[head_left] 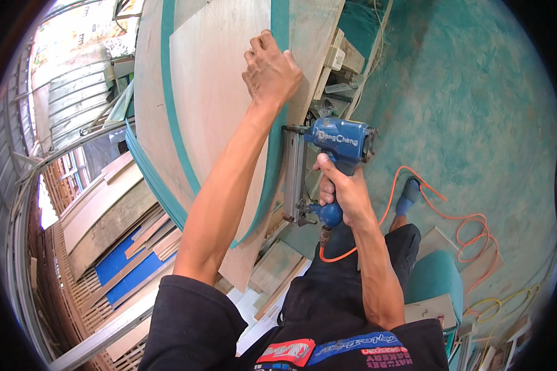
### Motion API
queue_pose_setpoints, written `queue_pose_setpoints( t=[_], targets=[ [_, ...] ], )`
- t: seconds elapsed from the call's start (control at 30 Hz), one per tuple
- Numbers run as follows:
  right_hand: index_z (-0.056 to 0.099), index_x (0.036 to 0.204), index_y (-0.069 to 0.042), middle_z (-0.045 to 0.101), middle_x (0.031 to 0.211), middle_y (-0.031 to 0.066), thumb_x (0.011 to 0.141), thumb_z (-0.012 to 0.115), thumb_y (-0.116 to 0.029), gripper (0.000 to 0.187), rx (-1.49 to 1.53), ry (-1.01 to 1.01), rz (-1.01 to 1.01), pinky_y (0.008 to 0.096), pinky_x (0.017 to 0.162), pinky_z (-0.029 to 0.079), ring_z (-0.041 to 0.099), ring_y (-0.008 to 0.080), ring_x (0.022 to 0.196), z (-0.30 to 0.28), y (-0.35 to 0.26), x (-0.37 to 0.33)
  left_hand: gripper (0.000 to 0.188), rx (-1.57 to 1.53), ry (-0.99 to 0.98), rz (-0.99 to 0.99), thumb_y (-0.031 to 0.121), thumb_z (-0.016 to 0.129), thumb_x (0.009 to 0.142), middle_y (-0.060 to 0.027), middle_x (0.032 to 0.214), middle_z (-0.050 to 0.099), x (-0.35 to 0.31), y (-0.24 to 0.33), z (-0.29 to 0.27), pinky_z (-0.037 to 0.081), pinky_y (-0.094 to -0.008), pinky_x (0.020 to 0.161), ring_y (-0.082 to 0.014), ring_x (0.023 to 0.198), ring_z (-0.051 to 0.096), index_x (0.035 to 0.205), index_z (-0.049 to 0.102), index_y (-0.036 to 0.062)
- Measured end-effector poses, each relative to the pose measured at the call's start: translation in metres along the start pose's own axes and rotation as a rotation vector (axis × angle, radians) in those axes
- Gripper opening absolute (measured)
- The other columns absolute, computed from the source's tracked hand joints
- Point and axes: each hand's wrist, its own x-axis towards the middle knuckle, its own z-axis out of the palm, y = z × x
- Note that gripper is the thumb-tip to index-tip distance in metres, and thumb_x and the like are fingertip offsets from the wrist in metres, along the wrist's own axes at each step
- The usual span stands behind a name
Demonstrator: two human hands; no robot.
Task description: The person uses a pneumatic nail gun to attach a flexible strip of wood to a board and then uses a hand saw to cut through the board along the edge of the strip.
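Note:
A blue air nail gun (338,137) with a long grey magazine (293,173) lies sideways in my right hand (348,193), whose fingers wrap its handle. The nose points left at the edge of a large pale wooden panel (223,93); whether it touches cannot be made out. Dark green strips (174,123) run along the panel's curved borders. My left hand (270,69) is at the panel's right border, above the gun, over the green strip there. Its fingers are bent and closed; their tips and anything between them are hidden.
An orange air hose (397,179) leaves the gun's handle and coils across the green floor (470,123) at right. Wood offcuts (341,57) lie beside the panel. Stacked boards (105,204) stand at left. A green chair (438,281) is at lower right.

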Motion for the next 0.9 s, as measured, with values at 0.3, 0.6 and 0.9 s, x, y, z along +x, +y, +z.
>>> queue_pose_setpoints(
  t=[0.3, 0.6, 0.9],
  targets=[
    [0.064, 0.104, -0.001, 0.046, 0.061, -0.0039, 0.099, 0.070, -0.043, 0.043, 0.045, -0.038, -0.035, 0.0293, 0.051, 0.045, 0.048, 0.0085, 0.050, 0.005, -0.041, 0.032, 0.064, -0.045, -0.080, -0.017, 0.027, 0.062, 0.093, -0.0248, 0.140, 0.051, 0.029, -0.004, -0.004, 0.049, -0.0584, 0.100, -0.0448, 0.125, 0.056, 0.147, 0.043, -0.0008],
    [0.065, 0.103, -0.003, 0.046, 0.060, -0.0038, 0.099, 0.071, -0.040, 0.038, -0.011, -0.019, 0.056, 0.0282, 0.050, 0.045, 0.047, 0.0079, 0.049, 0.002, -0.089, 0.044, 0.061, -0.042, 0.003, 0.034, 0.023, 0.063, 0.091, -0.0250, 0.134, 0.052, 0.110, 0.016, 0.014, 0.053, -0.0574, 0.094, -0.0454, 0.118, 0.058, 0.143, 0.045, -0.0046],
    [0.066, 0.105, 0.001, 0.050, 0.062, -0.0019, 0.095, 0.077, -0.040, 0.043, -0.011, -0.008, 0.089, 0.0284, 0.049, 0.045, 0.048, 0.0092, 0.050, 0.006, -0.098, 0.046, 0.057, -0.038, -0.017, -0.032, 0.020, 0.063, 0.089, -0.0195, 0.128, 0.055, 0.107, 0.019, 0.010, 0.055, -0.0557, 0.089, -0.0423, 0.114, 0.060, 0.139, 0.049, -0.0024]
  ],
)
